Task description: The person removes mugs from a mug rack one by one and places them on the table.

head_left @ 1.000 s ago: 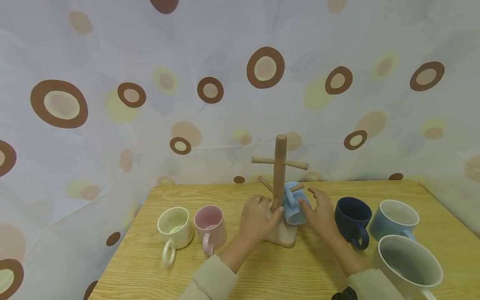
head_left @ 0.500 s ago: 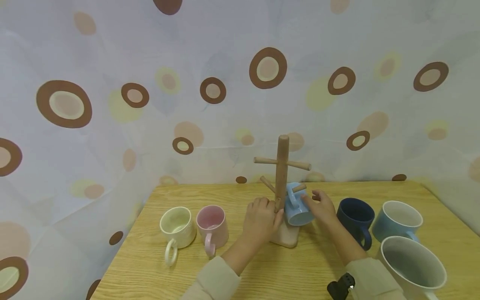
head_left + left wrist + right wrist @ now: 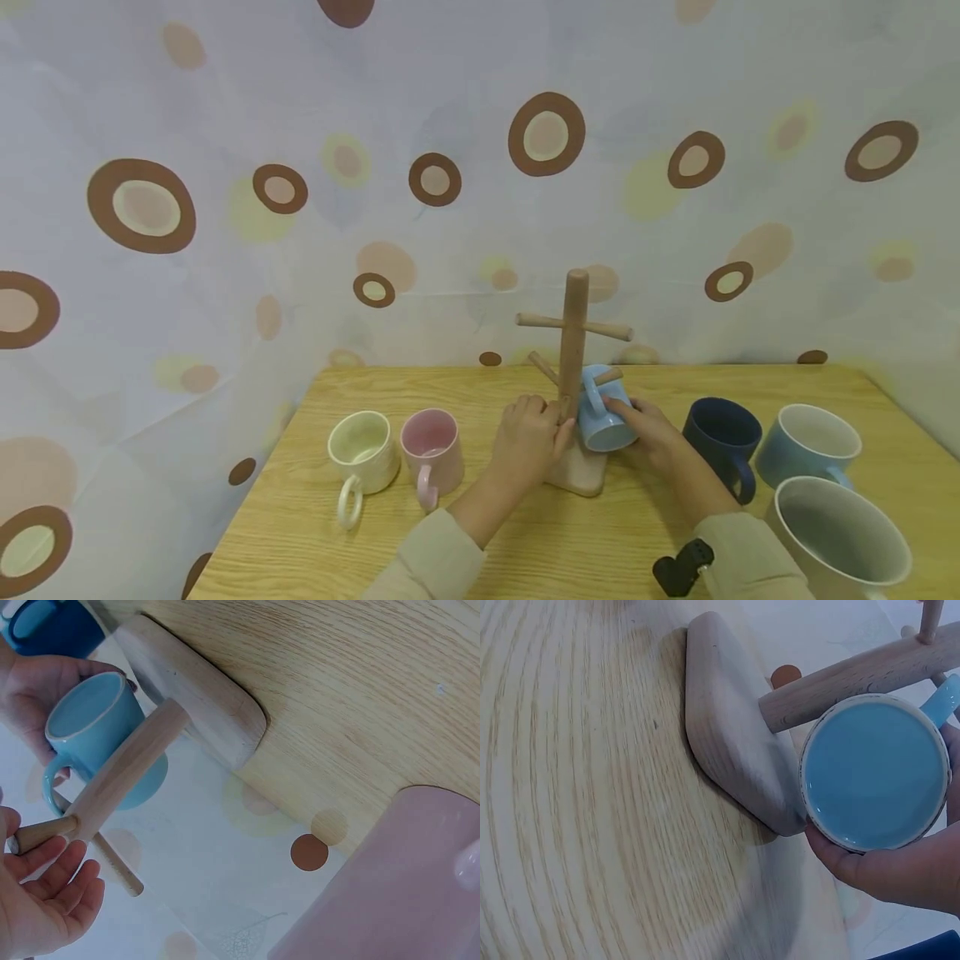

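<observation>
A wooden mug tree (image 3: pixel 574 333) stands near the middle of the table. The light blue mug (image 3: pixel 606 431) is tilted, its handle around the lower right peg (image 3: pixel 118 864). My right hand (image 3: pixel 654 433) grips this mug at its side; in the right wrist view the mug's base (image 3: pixel 876 776) faces the camera. With thumb and fingers, my left hand (image 3: pixel 52 896) pinches another low peg (image 3: pixel 43 834), the one on the near side of the post. From the head view that peg is mostly behind the fingers.
A cream mug (image 3: pixel 363 454) and a pink mug (image 3: pixel 433 457) stand to the left. At the right are a dark blue mug (image 3: pixel 722 442), a blue mug with white interior (image 3: pixel 806 446) and a large pale mug (image 3: pixel 840 533). A patterned curtain hangs behind.
My right hand has moved in from beside the light blue mug and taken hold of it. My left hand stays at the mug tree's near lower peg. The head view has shifted slightly.
</observation>
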{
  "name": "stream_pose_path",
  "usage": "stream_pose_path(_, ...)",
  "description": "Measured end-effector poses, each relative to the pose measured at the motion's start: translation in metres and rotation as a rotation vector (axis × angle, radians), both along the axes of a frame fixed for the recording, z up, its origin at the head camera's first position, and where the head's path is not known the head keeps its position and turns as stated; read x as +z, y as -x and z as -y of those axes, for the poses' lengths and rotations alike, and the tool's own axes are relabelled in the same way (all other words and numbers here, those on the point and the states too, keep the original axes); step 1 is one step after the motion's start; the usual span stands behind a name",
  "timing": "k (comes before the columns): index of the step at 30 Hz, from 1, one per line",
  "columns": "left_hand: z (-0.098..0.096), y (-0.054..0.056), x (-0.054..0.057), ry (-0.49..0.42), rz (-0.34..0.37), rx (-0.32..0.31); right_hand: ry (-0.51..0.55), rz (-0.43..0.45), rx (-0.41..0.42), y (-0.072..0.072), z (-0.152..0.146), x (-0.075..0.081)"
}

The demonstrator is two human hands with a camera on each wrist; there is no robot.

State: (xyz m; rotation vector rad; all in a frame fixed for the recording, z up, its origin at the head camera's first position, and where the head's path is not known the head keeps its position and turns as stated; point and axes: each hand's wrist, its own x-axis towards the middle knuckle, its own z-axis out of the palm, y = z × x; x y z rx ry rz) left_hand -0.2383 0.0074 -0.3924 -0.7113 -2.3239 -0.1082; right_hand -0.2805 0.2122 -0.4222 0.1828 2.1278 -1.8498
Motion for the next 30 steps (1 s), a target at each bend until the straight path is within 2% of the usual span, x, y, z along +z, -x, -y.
stream_pose_path(10, 0.000, 0.000, -0.001, 0.006, -0.027, 0.001, 0.039, 0.078, -0.075, -0.005, 0.002, 0.004)
stream_pose_path(15, 0.000, 0.002, -0.003, 0.009, -0.062, 0.011, 0.065, 0.070, -0.135, -0.005, 0.005, 0.001)
stream_pose_path(19, 0.000, 0.003, -0.005, -0.007, -0.073, -0.003, 0.080, 0.062, -0.198, -0.008, 0.007, 0.000)
stream_pose_path(30, 0.002, 0.003, -0.005, -0.007, -0.086, -0.016, 0.190, 0.058, -0.306, -0.012, 0.007, 0.007)
